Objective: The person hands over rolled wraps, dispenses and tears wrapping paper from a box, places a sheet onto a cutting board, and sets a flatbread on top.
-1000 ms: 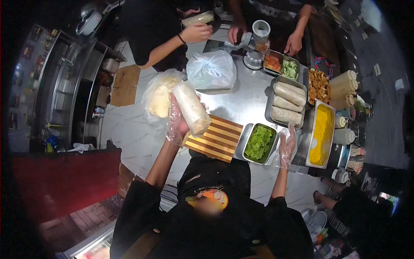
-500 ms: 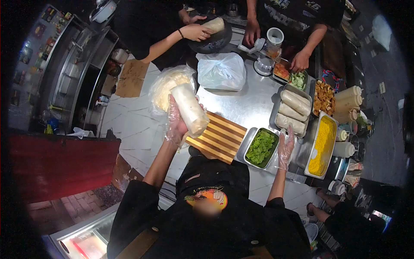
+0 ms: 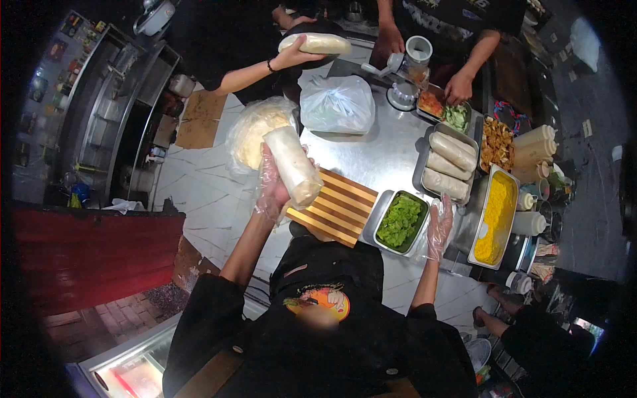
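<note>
My left hand [image 3: 271, 184], in a clear plastic glove, is closed around a thick rolled flatbread wrap [image 3: 292, 166]. The wrap is held tilted above the striped wooden cutting board [image 3: 342, 211]. My right hand [image 3: 439, 229], also gloved, has its fingers stretched out and holds nothing visible. It hovers or rests between a metal tray of chopped lettuce [image 3: 401, 221] and a tray of several rolled wraps [image 3: 452, 152]; whether the fingertips touch that tray, I cannot tell.
Across the metal table, one co-worker's hand lifts another wrap [image 3: 318, 44]; another person's hand [image 3: 459, 87] reaches toward chopped vegetables. A tied plastic bag [image 3: 337, 106], bagged flatbreads [image 3: 255, 139], a tray of yellow food [image 3: 494, 219], browned pieces [image 3: 496, 142] and squeeze bottles [image 3: 536, 142] stand around.
The co-worker at the top left has raised a wrap away from the round dark pan and turned it level. My hands stay nearly in place; the view has shifted slightly.
</note>
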A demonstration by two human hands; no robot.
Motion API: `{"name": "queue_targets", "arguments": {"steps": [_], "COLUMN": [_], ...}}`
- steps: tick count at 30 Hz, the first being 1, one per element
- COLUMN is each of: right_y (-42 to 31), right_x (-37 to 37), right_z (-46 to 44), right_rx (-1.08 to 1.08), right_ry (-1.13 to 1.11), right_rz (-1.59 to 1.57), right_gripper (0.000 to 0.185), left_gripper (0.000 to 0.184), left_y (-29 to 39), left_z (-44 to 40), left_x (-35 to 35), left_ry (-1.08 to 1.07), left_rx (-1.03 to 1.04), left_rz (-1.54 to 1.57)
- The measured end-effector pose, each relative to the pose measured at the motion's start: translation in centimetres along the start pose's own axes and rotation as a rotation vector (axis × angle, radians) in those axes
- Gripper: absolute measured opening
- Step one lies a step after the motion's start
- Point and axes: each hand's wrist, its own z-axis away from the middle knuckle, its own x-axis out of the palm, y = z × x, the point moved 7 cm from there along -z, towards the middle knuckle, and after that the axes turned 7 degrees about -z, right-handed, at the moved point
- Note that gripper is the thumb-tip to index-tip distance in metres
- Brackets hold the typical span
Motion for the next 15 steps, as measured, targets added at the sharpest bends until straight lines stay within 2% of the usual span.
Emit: {"name": "queue_targets", "arguments": {"steps": [6,9,12,15], "right_y": [0.0,-0.3,0.6,0.9], "right_x": [0.4,0.6,0.8,0.4], "right_z": [0.3,0.8,1.3,1.7], "right_rx": [0.048,0.062,0.056,0.073], "right_ry": [-0.021,-0.090,-0.061,-0.027], "right_rz": [-0.037,0.060,0.051,0.083], "right_gripper": [0.046,0.044,0.039,0.036], "left_gripper": [0.081,0.075,0.072,0.078], "left_y": [-0.1,0.1,-0.3,-0.6], "left_z": [-0.2,0.5,1.0,0.7], "left_x": [-0.8,-0.9,-1.2,-2.5], "left_ry": [-0.053,-0.085,-0.023,-0.042], "left_rx": [0.026,0.075,0.058,0.005], "left_rz": [-0.010,-0.186,-0.174,-0.168]}}
